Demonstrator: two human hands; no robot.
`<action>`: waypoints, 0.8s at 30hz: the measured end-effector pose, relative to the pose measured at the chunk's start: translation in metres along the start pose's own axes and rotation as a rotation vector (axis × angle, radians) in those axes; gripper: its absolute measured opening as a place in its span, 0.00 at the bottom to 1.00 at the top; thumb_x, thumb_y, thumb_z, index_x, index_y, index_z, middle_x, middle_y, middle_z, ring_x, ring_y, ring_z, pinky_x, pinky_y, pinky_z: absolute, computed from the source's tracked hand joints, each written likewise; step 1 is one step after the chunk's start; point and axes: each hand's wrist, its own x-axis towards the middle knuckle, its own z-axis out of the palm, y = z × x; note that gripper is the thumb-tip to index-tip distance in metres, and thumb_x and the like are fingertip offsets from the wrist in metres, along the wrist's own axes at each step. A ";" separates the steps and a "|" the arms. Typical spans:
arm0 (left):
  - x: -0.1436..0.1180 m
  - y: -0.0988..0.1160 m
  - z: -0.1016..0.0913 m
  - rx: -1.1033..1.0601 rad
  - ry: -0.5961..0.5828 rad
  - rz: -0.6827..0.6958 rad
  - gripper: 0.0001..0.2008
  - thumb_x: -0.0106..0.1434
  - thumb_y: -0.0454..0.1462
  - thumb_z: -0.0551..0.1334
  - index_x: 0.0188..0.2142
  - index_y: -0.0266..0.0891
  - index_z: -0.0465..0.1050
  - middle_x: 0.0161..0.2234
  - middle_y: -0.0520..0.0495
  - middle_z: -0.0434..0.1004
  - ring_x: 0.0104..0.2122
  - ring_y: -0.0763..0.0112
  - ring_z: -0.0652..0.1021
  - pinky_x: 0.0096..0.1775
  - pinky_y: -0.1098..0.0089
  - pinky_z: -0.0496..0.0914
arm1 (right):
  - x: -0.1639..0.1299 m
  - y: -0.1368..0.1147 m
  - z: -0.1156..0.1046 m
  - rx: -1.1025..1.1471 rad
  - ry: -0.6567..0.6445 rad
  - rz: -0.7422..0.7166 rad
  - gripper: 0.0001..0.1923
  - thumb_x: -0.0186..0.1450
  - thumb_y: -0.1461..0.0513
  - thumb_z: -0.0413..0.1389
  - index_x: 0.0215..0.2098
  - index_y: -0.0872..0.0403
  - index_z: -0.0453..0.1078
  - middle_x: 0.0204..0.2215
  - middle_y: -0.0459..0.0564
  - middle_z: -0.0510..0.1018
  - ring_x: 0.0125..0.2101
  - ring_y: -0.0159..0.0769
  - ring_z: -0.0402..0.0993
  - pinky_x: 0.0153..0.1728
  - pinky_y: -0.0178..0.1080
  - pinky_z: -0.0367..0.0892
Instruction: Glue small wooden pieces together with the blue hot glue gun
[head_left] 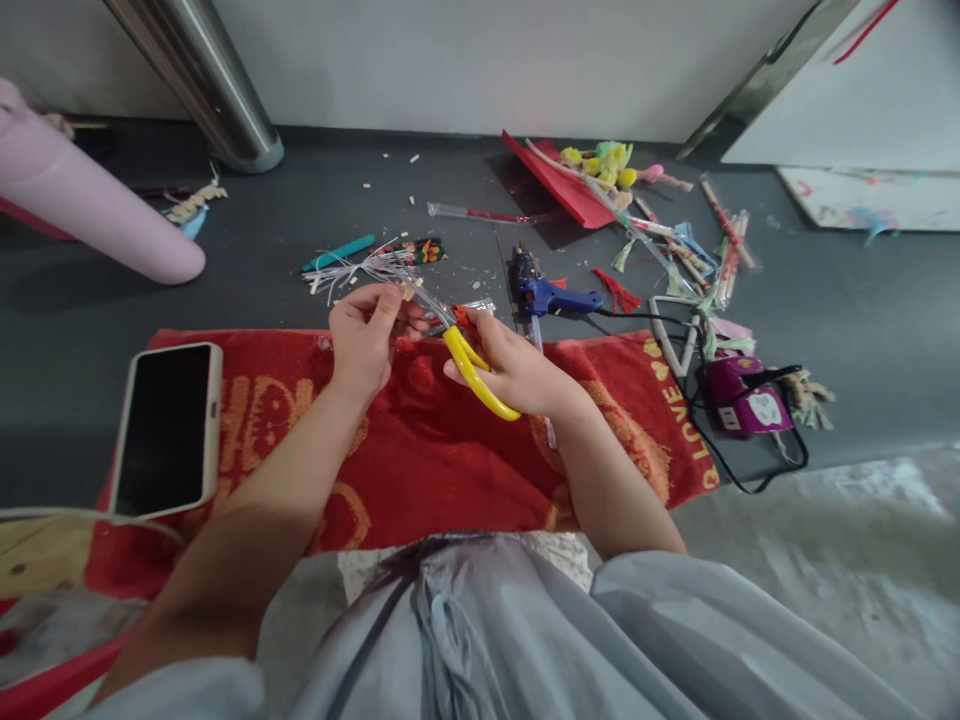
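Observation:
My right hand (pixel 517 370) is closed around the yellow handles of a pair of scissors (pixel 476 375). The metal blades point up and left, reaching my left fingertips. With thumb and fingers pinched, my left hand (pixel 367 335) holds a small cream-coloured piece (pixel 409 290) beside the blades; its exact shape is partly hidden. A bit of orange-red material (pixel 460 314) shows by my right fingers, and I cannot tell whether they touch it. Both hands are over the far edge of a red towel (pixel 442 440). Just beyond lies a bundle of white strands (pixel 367 268).
A blue glue gun (pixel 559 298) lies to the right, its cord running to a purple power adapter (pixel 750 398). A teal pen (pixel 341 252), red paper (pixel 555 185) and several wrapped sticks lie behind. A tablet (pixel 166 430) rests at left, below a pink cylinder (pixel 97 190).

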 end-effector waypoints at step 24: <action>0.003 -0.002 -0.002 0.017 -0.038 -0.004 0.24 0.55 0.60 0.62 0.27 0.41 0.71 0.21 0.50 0.72 0.30 0.68 0.81 0.28 0.70 0.76 | -0.001 0.000 0.000 -0.069 -0.004 0.071 0.30 0.64 0.42 0.50 0.50 0.57 0.59 0.40 0.60 0.76 0.40 0.44 0.73 0.42 0.45 0.68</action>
